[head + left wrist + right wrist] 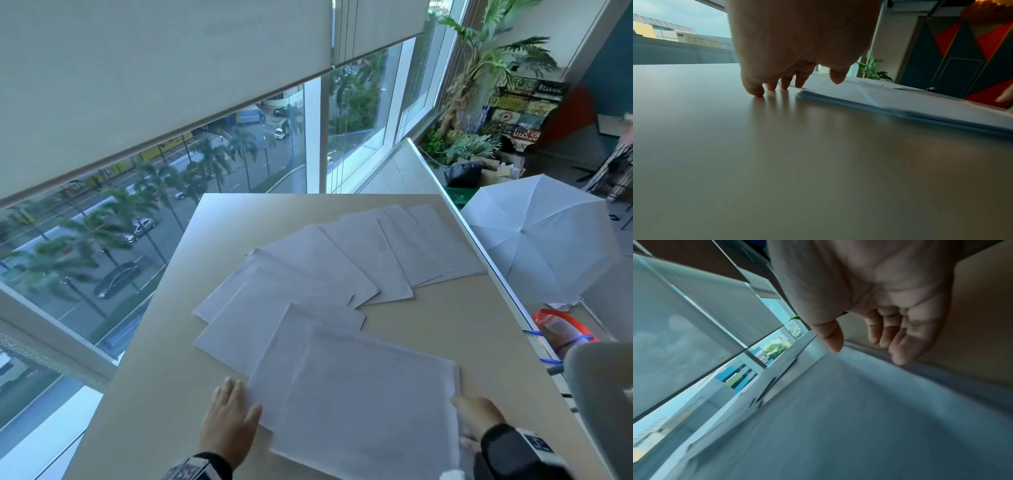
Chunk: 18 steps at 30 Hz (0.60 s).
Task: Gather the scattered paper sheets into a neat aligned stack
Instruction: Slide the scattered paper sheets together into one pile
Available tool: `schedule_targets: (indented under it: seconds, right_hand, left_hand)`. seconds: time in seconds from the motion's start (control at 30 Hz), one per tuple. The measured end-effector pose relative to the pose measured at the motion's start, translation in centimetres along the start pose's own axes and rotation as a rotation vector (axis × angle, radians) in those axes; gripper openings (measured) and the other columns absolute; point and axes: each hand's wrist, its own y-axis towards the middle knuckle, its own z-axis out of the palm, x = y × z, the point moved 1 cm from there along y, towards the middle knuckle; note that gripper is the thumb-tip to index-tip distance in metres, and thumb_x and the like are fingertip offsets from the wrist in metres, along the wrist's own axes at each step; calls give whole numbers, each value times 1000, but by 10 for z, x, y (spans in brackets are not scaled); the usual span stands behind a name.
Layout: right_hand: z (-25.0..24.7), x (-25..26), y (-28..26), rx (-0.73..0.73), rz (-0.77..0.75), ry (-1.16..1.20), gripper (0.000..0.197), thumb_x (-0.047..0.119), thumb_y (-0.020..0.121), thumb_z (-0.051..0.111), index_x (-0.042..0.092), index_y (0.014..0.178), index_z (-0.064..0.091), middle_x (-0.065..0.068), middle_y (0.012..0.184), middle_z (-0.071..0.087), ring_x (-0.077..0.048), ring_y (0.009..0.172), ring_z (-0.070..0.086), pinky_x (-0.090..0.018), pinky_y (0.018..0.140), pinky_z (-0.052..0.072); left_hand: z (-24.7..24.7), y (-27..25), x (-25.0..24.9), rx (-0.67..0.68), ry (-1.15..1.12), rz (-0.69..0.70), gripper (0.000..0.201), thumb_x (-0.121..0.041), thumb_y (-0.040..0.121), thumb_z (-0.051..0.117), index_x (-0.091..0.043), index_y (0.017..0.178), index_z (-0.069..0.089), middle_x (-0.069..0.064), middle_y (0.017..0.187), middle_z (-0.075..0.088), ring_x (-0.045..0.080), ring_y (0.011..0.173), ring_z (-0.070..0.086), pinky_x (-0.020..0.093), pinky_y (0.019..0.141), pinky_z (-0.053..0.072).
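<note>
Several white paper sheets (pixel 342 267) lie fanned across the beige table (pixel 428 325), from the far right corner toward me. The nearest sheets form a loose, skewed pile (pixel 359 404) (pixel 910 104) (pixel 859 418) at the front edge. My left hand (pixel 233 411) (pixel 795 84) lies flat on the table at the pile's left side. Its fingertips (pixel 756 92) touch the tabletop beside the paper edge, and the thumb hovers over the sheets. My right hand (pixel 476 411) (pixel 859 344) is at the pile's right edge, thumb over the top sheet and relaxed fingers (pixel 900 353) against the edge.
The table's right edge (pixel 479 253) runs diagonally. Beyond it are a white umbrella (pixel 534 236), an orange packet (pixel 561 329) and a grey chair back (pixel 603 394). A tall window (pixel 137 240) lines the left and far sides. Potted plants (pixel 472 137) stand at the back right.
</note>
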Motion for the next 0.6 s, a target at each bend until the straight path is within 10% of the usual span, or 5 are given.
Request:
schedule_targets:
  seconds: [0.2, 0.33, 0.47, 0.6]
  right_hand:
    - [27, 34, -35, 7, -105, -51, 23, 17, 85, 53, 3, 67, 50, -9, 67, 49, -27, 68, 49, -32, 65, 39]
    - [36, 42, -41, 56, -102, -95, 31, 12, 85, 53, -14, 103, 55, -11, 84, 49, -29, 85, 47, -40, 85, 46]
    - [55, 50, -53, 191, -80, -6, 22, 9, 87, 48, -3, 103, 58, -7, 72, 48, -24, 67, 46, -30, 60, 42]
    - [63, 55, -52, 232, -93, 28, 8, 11, 87, 49, 3, 86, 49, -9, 75, 44, -22, 68, 43, -33, 63, 41]
  left_hand:
    - [-6, -3, -1, -14, -45, 10, 66, -35, 92, 43, -7, 147, 19, 10, 159, 13, 22, 147, 10, 31, 120, 8]
    - [-12, -2, -6, -63, -93, -28, 63, -29, 87, 52, -7, 142, 31, 13, 148, 36, 26, 138, 31, 34, 114, 21]
    - [-16, 6, -17, -83, -308, -131, 58, -16, 79, 59, -2, 133, 44, 23, 128, 53, 36, 120, 48, 40, 101, 36]
    - [-27, 17, -17, -1, -289, -253, 49, -20, 75, 61, 1, 119, 54, 21, 117, 61, 31, 103, 57, 33, 85, 41]
